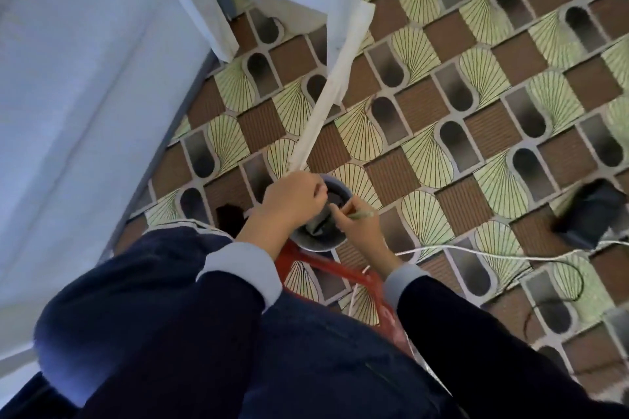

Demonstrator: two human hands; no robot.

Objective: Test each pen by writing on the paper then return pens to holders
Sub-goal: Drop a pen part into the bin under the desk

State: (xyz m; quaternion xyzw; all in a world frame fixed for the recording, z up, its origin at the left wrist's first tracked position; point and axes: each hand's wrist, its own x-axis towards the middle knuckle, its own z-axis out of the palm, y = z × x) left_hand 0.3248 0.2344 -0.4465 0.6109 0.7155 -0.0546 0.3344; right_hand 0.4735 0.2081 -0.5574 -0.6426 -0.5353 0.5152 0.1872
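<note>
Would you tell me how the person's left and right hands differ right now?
The right hand pinches a pale green pen; the left hand curls its fingers, and whether it holds anything is hidden. The left hand lies over the left rim of the dark holder, the right hand over its right. Both reach from dark sleeves with pale cuffs.

Your left hand (292, 201) curls round the rim of a dark round holder (316, 238), which sits over a red stool (343, 274). Your right hand (357, 228) pinches a green pen (362, 214) at the holder's edge — the pen lies nearly level. A white cable (493, 253) trails across the patterned floor (476, 112) — toward a dark object (592, 211) at the right.
</note>
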